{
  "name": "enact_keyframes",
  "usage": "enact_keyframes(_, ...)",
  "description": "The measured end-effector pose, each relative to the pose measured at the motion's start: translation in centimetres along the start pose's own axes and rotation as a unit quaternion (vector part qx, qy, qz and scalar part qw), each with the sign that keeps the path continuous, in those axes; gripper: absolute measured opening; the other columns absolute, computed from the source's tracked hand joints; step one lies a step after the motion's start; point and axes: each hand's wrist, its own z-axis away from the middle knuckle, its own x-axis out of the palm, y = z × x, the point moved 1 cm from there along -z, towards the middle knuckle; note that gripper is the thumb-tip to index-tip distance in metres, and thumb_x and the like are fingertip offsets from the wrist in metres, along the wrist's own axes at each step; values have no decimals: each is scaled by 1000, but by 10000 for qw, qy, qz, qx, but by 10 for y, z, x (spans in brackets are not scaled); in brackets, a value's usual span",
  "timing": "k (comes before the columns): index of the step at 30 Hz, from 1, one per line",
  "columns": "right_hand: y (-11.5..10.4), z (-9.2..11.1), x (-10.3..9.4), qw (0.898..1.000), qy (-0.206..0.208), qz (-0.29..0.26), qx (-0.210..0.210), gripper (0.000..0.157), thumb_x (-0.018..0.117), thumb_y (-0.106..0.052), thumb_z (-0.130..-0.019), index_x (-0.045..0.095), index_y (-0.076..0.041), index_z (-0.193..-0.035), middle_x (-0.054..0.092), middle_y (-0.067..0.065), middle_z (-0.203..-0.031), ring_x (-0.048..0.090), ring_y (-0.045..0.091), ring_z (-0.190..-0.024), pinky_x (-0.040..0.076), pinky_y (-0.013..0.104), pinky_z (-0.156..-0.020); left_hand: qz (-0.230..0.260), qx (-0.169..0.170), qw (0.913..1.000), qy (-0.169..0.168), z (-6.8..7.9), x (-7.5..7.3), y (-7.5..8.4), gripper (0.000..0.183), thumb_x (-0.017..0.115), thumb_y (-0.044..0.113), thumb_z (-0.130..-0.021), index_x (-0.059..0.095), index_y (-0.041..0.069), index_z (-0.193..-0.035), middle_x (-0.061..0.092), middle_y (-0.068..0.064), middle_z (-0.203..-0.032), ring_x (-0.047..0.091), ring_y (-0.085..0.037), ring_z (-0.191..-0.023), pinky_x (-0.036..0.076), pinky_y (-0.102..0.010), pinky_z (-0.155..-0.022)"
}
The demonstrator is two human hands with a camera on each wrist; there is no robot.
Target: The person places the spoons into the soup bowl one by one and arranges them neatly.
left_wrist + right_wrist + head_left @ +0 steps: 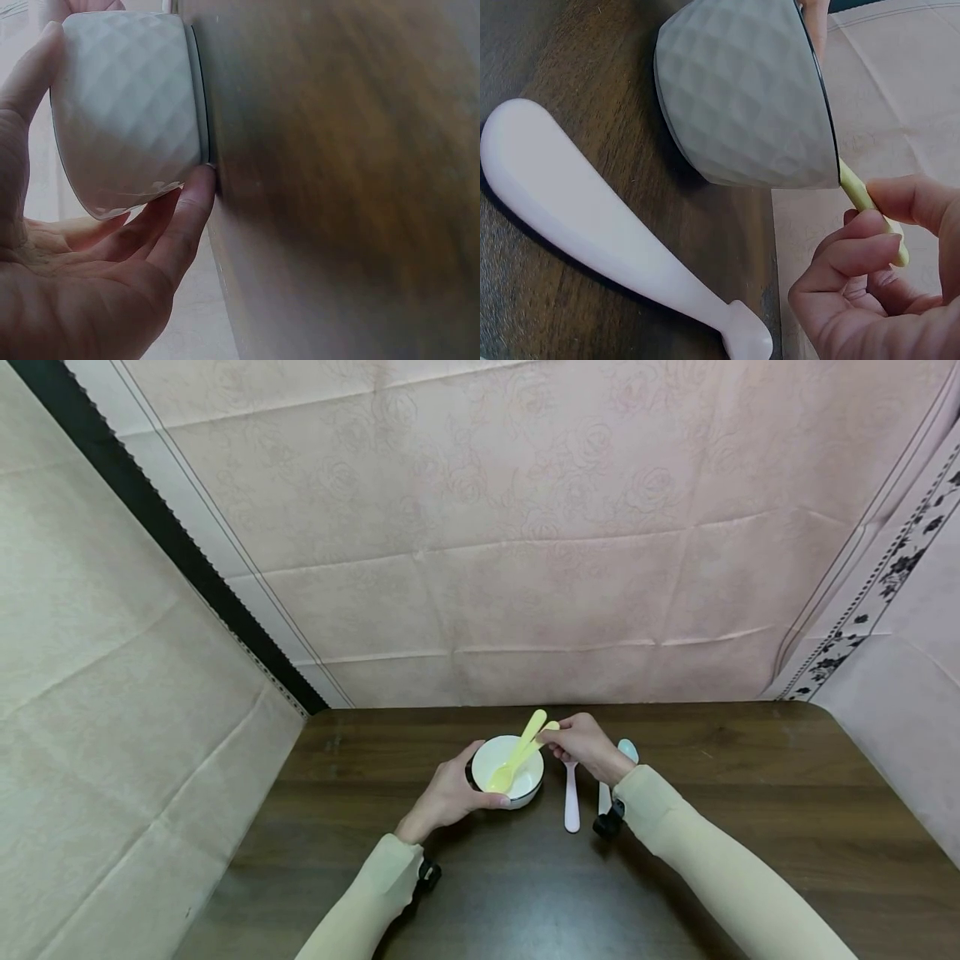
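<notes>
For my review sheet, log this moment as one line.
left hand: holds white bowl; right hand: pinches yellow utensil; second yellow utensil: in bowl; pink utensil: on table

R hand (587, 746) w/ yel. utensil (531, 749) @ bowl (487, 758)

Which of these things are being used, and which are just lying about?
In use, it seems:
white bowl, held by the left hand
yellow cutlery, pinched by the right hand

Apparently just lying about:
pink utensil
blue utensil

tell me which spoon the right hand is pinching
The yellow spoon with its handle further right in the head view; the other yellow spoon is not held, while the pink spoon and pale blue spoon lie on the table.
</notes>
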Motion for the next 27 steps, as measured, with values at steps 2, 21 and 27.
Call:
enact_keyframes(2, 0, 0, 0, 10000, -7, -32, -20, 20, 75, -20, -101, 76, 1, -101, 63, 0, -76, 56, 11, -69, 49, 24, -66, -4, -28, 10000, 2, 0, 0, 0, 108, 101, 43, -76, 46, 16, -164, 63, -10, -156, 61, -30, -137, 48, -56, -118)
enact_keyframes(21, 12, 0, 0, 9995, -236, -97, -168, 27, 81, -31, -100, 75, -4, -96, 64, -1, -77, 57, 12, -73, 51, 26, -70, -62, -65, 10000, 44, 0, 1, 2, 110, 101, 44, -76, 44, 15, -166, 61, -12, -158, 59, -32, -142, 47, -56, -119)
enact_keyframes(27, 14, 3, 0, 9994, -239, -72, -233, 28, 81, -32, -100, 76, -4, -96, 64, -1, -77, 59, 12, -74, 51, 26, -69, -92, -36, 9999, 60, 0, 1, 2, 111, 101, 45, -76, 44, 16, -166, 61, -11, -158, 60, -31, -140, 48, -55, -119)
